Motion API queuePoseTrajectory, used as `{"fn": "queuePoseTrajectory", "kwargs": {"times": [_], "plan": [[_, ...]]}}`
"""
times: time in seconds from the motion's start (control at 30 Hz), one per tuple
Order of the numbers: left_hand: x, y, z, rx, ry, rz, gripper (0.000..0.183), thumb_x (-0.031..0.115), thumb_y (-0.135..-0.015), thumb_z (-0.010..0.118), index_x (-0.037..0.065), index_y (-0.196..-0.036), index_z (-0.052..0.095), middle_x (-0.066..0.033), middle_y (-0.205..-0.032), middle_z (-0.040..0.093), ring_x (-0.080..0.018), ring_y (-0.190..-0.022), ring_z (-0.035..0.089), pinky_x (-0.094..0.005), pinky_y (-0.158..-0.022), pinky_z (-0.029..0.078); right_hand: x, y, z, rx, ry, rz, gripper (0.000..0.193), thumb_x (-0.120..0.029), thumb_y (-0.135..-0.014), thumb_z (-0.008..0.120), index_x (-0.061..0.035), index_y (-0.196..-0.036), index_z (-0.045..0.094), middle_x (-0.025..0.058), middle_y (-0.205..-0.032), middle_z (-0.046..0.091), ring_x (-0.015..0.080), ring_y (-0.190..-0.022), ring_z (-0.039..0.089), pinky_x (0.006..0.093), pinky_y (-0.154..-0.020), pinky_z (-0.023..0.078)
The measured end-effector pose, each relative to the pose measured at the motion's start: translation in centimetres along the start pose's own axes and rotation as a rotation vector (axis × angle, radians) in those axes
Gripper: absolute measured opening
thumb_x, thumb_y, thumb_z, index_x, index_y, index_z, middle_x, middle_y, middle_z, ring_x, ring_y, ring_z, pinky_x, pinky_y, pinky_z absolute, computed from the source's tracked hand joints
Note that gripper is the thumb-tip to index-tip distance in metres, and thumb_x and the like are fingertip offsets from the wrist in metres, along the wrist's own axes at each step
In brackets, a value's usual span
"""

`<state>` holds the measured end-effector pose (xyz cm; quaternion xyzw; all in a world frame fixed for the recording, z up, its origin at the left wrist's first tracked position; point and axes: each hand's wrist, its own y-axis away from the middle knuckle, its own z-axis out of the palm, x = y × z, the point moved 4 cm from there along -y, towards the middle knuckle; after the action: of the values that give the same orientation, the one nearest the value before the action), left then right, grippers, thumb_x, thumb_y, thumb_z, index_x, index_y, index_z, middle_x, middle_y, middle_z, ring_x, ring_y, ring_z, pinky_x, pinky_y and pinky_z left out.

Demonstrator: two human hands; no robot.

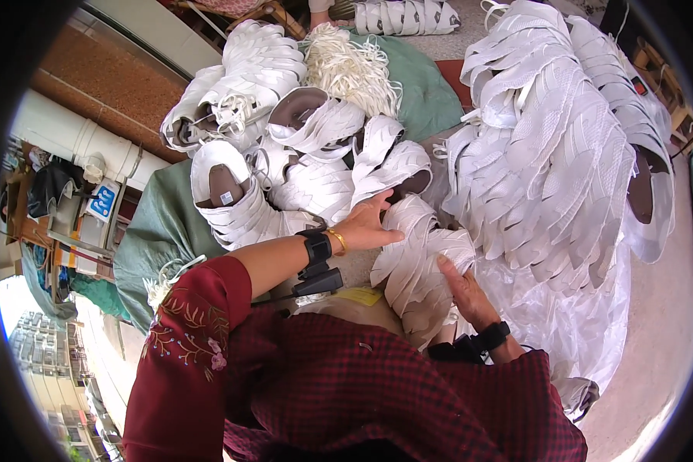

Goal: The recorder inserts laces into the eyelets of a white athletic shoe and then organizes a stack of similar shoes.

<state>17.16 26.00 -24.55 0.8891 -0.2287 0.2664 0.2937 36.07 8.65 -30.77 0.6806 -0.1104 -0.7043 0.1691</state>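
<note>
A nested stack of white shoe uppers [412, 266] stands tilted in front of me. My right hand [470, 296] grips its right side, the thumb lying on the outer layers and the other fingers hidden behind. At the stack's upper left is my left hand [366, 223], its thumb and fingers apart. Its fingertips reach toward a curled bundle of white uppers [396, 165] just beyond; whether they touch it I cannot tell. Another bundle [316, 189] lies left of that one.
A large heap of nested uppers [547, 146] rises on the right above clear plastic sheeting [554, 308]. Further bundles [242, 69] and a pile of white laces [350, 69] lie at the back, near a green sack [420, 88]. A white pipe [77, 138] runs along the left.
</note>
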Motion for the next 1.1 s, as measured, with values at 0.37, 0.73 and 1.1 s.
{"fn": "queuePoseTrajectory", "kwargs": {"times": [0.37,0.73,1.1], "plan": [[-0.1,-0.4,0.7,-0.035,-0.111,0.012,0.101,0.044,-0.074,0.078,-0.003,-0.151,0.033,-0.0268,-0.137,0.053,-0.0367,-0.124,0.055,-0.0400,-0.106,0.043,-1.7,0.0,0.7,-0.019,-0.128,-0.081,0.070,-0.051,-0.101,0.050,0.0056,-0.143,0.045,0.0152,-0.141,0.053,0.0243,-0.130,0.048,0.0327,-0.110,0.035],[3.6,1.0,1.7,-0.087,0.119,0.197,0.093,0.035,-0.071,0.076,-0.003,-0.146,0.038,-0.0255,-0.141,0.050,-0.0362,-0.132,0.049,-0.0390,-0.111,0.039,-0.2,3.4,-0.1,0.111,0.015,-0.049,0.072,-0.054,-0.103,0.044,0.0052,-0.145,0.042,0.0152,-0.140,0.052,0.0245,-0.129,0.048,0.0341,-0.107,0.037],[5.1,1.6,1.8,-0.103,0.083,0.255,0.086,0.026,-0.068,0.077,-0.001,-0.141,0.039,-0.0214,-0.137,0.050,-0.0354,-0.127,0.051,-0.0407,-0.107,0.042,1.0,5.5,-0.9,0.157,0.055,0.151,0.071,-0.060,-0.097,0.053,0.0016,-0.131,0.057,0.0083,-0.103,0.063,0.0179,-0.086,0.054,0.0334,-0.079,0.045]]}}
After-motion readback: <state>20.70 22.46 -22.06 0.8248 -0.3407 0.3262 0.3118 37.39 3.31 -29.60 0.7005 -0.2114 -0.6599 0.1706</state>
